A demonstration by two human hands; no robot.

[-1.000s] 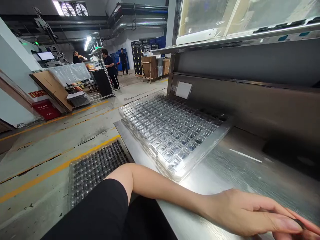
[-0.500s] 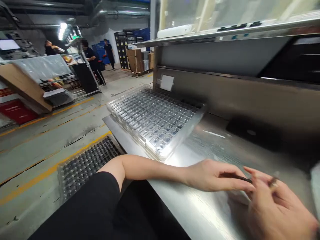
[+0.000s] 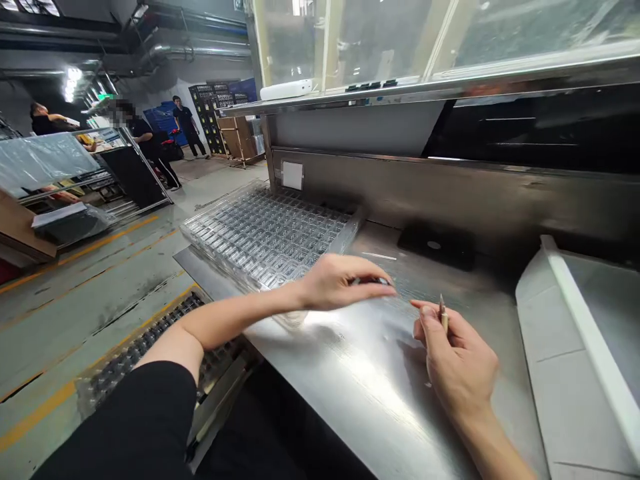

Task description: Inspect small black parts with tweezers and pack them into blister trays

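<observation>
My left hand (image 3: 336,282) hovers over the steel bench (image 3: 360,373), its fingertips pinched on a small dark part (image 3: 381,282). It sits just right of a stack of clear plastic cell trays (image 3: 260,233). My right hand (image 3: 457,360) is a little to the right and nearer me, holding a thin pointed tool (image 3: 443,312) upright between thumb and fingers. The two hands are apart.
A white chute (image 3: 575,333) slopes at the right. A dark pad (image 3: 435,245) lies against the steel back wall. A dark tray of parts (image 3: 145,347) sits low beside the bench at left. Three people stand far off at the left aisle.
The view swung right, bringing the white chute in. My hands have come apart: the left moved back toward the clear trays with the dark part, the right now holds the tool upright.
</observation>
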